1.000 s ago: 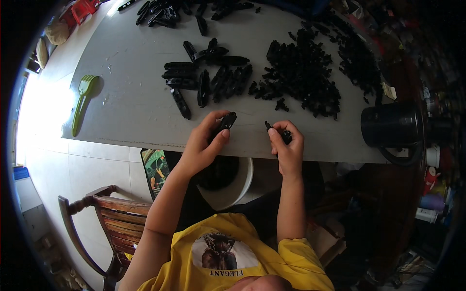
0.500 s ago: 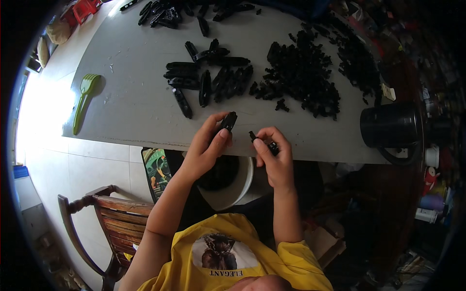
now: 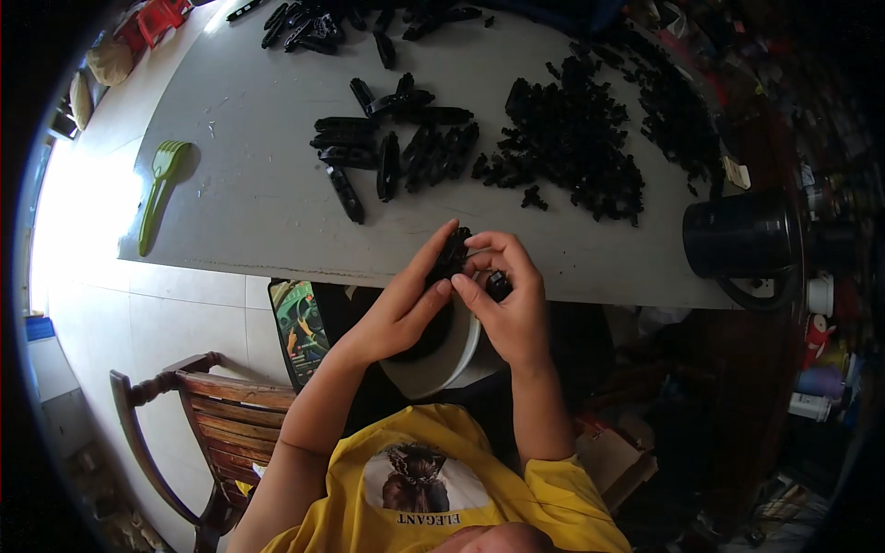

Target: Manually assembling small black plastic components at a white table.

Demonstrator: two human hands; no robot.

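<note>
Over the table's near edge, my left hand [image 3: 403, 309] is closed on a long black plastic part [image 3: 451, 255], held tilted with its far end up. My right hand [image 3: 509, 300] meets it from the right, thumb and fingertips touching the part. A second small black plastic piece [image 3: 499, 286] sits in the curl of my right fingers. Just beyond my hands lie several long black plastic parts [image 3: 388, 166], some stacked side by side. A heap of small black plastic pieces [image 3: 576, 138] spreads to their right, with one small piece [image 3: 533, 197] apart from it.
A green fork-shaped scoop [image 3: 160, 195] lies at the grey table's [image 3: 249, 184] left. A black mug-like container [image 3: 739, 240] stands at the right edge. Below my hands are a white bucket [image 3: 461, 355] and a lit screen [image 3: 300, 327]. A wooden chair [image 3: 230, 415] stands at left.
My right hand has moved left and up to the long black part in my left hand. The left hand has shifted slightly right, and the two hands now meet.
</note>
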